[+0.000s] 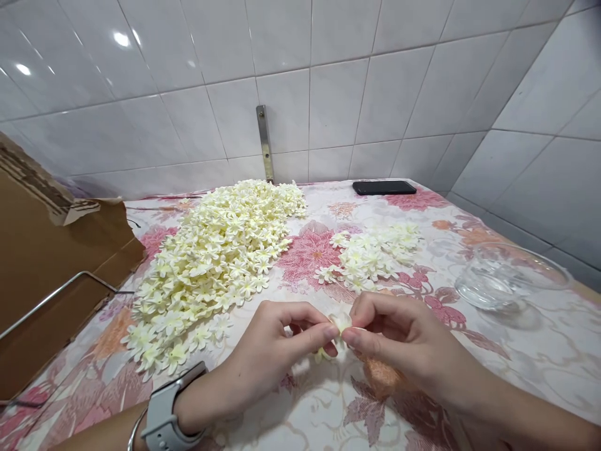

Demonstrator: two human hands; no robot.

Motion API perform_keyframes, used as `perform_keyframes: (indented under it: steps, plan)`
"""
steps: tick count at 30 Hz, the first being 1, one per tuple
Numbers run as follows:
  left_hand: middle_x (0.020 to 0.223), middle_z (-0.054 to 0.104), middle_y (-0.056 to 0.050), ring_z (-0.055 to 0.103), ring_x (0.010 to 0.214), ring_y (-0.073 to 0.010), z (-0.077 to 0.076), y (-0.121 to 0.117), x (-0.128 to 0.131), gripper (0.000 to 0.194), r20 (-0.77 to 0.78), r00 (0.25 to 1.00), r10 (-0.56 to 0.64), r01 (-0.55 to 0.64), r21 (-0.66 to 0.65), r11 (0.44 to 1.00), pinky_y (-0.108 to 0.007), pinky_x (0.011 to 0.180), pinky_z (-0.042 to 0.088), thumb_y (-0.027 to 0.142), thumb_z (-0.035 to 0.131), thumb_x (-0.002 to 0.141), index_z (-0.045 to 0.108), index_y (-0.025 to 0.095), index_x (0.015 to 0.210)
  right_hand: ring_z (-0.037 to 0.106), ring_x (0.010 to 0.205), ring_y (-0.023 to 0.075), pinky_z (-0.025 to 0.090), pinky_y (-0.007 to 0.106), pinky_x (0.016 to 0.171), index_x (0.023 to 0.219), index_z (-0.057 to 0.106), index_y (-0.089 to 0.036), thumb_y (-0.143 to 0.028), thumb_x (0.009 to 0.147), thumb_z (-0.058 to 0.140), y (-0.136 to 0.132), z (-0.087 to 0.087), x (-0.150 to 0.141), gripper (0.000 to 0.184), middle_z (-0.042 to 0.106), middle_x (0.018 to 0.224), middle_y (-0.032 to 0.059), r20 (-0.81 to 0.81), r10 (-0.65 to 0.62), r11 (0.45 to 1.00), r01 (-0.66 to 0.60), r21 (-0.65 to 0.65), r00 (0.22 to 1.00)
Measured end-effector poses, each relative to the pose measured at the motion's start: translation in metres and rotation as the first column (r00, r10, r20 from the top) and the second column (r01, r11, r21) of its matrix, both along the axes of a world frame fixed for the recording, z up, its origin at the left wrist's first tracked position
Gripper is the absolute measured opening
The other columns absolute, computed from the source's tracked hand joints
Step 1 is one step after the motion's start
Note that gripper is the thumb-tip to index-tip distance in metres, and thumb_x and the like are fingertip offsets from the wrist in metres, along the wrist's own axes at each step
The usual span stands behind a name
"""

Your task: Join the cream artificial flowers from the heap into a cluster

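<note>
Both hands meet over the near middle of a floral tablecloth [516, 376]. My left hand [272, 351], with a grey watch on its wrist, pinches one small cream artificial flower [339, 326] between thumb and forefinger. My right hand [399, 341] pinches the same flower from the other side, fingers curled. A large heap of cream flowers [211, 263] lies to the left and behind the hands. A smaller heap [370, 254] lies just beyond the right hand.
A clear glass bowl [511, 279] stands at the right. A black phone [384, 187] lies at the back by the tiled wall. An open cardboard box [51, 263] with a metal rod sits at the left edge.
</note>
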State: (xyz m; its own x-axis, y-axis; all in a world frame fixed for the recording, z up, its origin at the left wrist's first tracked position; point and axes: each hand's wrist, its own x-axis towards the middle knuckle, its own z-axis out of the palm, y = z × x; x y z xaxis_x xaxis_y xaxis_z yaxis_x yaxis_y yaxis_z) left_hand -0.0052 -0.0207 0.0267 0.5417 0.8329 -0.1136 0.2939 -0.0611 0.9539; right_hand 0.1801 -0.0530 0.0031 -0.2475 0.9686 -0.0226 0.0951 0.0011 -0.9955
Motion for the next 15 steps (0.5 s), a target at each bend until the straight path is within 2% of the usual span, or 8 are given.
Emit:
perform_keyframes:
  steps: [3, 5, 6, 8, 10, 11, 13, 15]
  plan:
    - [0.065, 0.064, 0.001, 0.054, 0.062, -0.0114, 0.0002, 0.0002, -0.0005, 0.022, 0.037, 0.998, -0.045, 0.046, -0.01, 0.999, -0.021, 0.059, 0.04, 0.031, 0.06, 0.082, 0.067, 0.015, 0.069, 0.046, 0.049, 0.0092, 0.036, 0.021, 0.046, 0.058, 0.048, -0.018, -0.039, 0.071, 0.072, 0.0019, 0.004, -0.001, 0.034, 0.051, 0.053, -0.0048, -0.043, -0.051, 0.998, 0.049, -0.05, 0.998]
    - [0.067, 0.063, 0.001, 0.053, 0.061, -0.0106, -0.0016, 0.0012, -0.0006, 0.02, 0.074, 0.995, -0.07, 0.073, -0.038, 0.997, -0.02, 0.057, 0.039, 0.03, 0.057, 0.083, 0.067, 0.015, 0.074, 0.048, 0.049, 0.0098, 0.037, 0.021, 0.046, 0.059, 0.046, -0.019, -0.038, 0.073, 0.07, 0.0036, 0.0062, -0.0011, 0.034, 0.052, 0.053, -0.0043, -0.012, -0.1, 0.994, 0.099, -0.035, 0.995]
    - [0.068, 0.062, 0.0, 0.052, 0.061, -0.0103, -0.0029, 0.0017, -0.0005, 0.019, 0.082, 0.994, -0.071, 0.075, -0.046, 0.996, -0.02, 0.056, 0.038, 0.029, 0.056, 0.084, 0.067, 0.015, 0.076, 0.051, 0.051, 0.0108, 0.039, 0.022, 0.047, 0.061, 0.048, -0.019, -0.037, 0.075, 0.068, 0.0044, 0.0069, -0.0009, 0.03, 0.054, 0.056, -0.0035, 0.025, -0.129, 0.992, 0.129, 0.017, 0.991]
    - [0.073, 0.064, -0.001, 0.052, 0.063, -0.0105, -0.0052, 0.0026, 0.0002, 0.018, 0.088, 0.994, -0.063, 0.067, -0.045, 0.997, -0.02, 0.057, 0.038, 0.028, 0.055, 0.085, 0.068, 0.016, 0.081, 0.055, 0.059, 0.0133, 0.043, 0.025, 0.053, 0.069, 0.053, -0.02, -0.03, 0.079, 0.063, 0.0052, 0.0073, -0.0003, 0.018, 0.057, 0.064, -0.0013, 0.133, -0.208, 0.956, 0.173, 0.238, 0.969]
    - [0.08, 0.067, -0.002, 0.056, 0.07, -0.0118, -0.0062, 0.0029, 0.0012, 0.017, 0.093, 0.994, -0.06, 0.064, -0.036, 0.997, -0.021, 0.061, 0.041, 0.026, 0.055, 0.085, 0.07, 0.017, 0.086, 0.056, 0.066, 0.0147, 0.044, 0.027, 0.059, 0.074, 0.057, -0.02, -0.02, 0.082, 0.057, 0.0053, 0.007, 0.0002, 0.008, 0.058, 0.071, 0.0006, 0.225, -0.277, 0.862, 0.138, 0.487, 0.934]
    - [0.083, 0.068, -0.002, 0.057, 0.073, -0.0128, -0.0062, 0.0028, 0.0017, 0.016, 0.096, 0.993, -0.062, 0.066, -0.033, 0.997, -0.021, 0.065, 0.042, 0.025, 0.056, 0.085, 0.07, 0.017, 0.088, 0.056, 0.067, 0.0148, 0.044, 0.027, 0.061, 0.075, 0.058, -0.02, -0.016, 0.083, 0.054, 0.0051, 0.0066, 0.0003, 0.009, 0.059, 0.072, 0.0011, 0.258, -0.292, 0.817, 0.1, 0.567, 0.921]
    - [0.086, 0.07, -0.003, 0.059, 0.079, -0.015, -0.0057, 0.0021, 0.0023, 0.017, 0.103, 0.992, -0.07, 0.074, -0.035, 0.997, -0.023, 0.07, 0.044, 0.024, 0.057, 0.084, 0.071, 0.018, 0.092, 0.057, 0.067, 0.0144, 0.044, 0.027, 0.061, 0.077, 0.059, -0.02, -0.012, 0.084, 0.051, 0.0042, 0.0056, 0.0001, 0.014, 0.061, 0.073, 0.0015, 0.306, -0.263, 0.787, 0.02, 0.617, 0.915]
    - [0.086, 0.071, -0.003, 0.06, 0.081, -0.0162, -0.0052, 0.0011, 0.0024, 0.017, 0.107, 0.992, -0.074, 0.078, -0.034, 0.996, -0.025, 0.073, 0.045, 0.024, 0.058, 0.084, 0.072, 0.018, 0.093, 0.057, 0.066, 0.0133, 0.044, 0.025, 0.06, 0.079, 0.06, -0.02, -0.012, 0.085, 0.05, 0.0029, 0.0046, -0.0003, 0.014, 0.063, 0.073, 0.0011, 0.337, -0.224, 0.807, -0.019, 0.59, 0.915]
